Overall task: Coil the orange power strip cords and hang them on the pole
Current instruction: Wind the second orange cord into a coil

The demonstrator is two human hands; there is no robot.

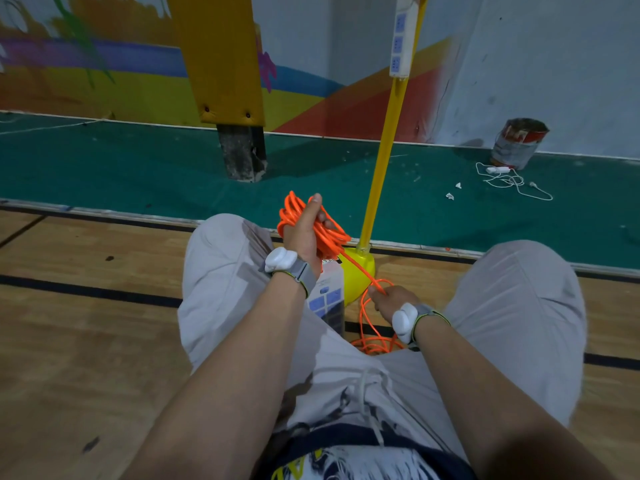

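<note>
My left hand (304,233) grips a bundle of orange cord loops (327,237), held up in front of the yellow pole's base (360,271). A taut strand runs from the bundle down to my right hand (388,301), which pinches the orange cord. More loose orange cord (375,342) lies on the floor between my knees. The white power strip (329,299) of this cord hangs below my left wrist. The yellow pole (388,147) rises behind, and another white power strip (401,36) hangs against it near the top.
I sit on a wooden floor with my knees (519,306) spread around the pole base. A padded yellow post (228,81) stands behind on green flooring. A paint can (519,142) and a white charger cable (509,178) lie at the right near the wall.
</note>
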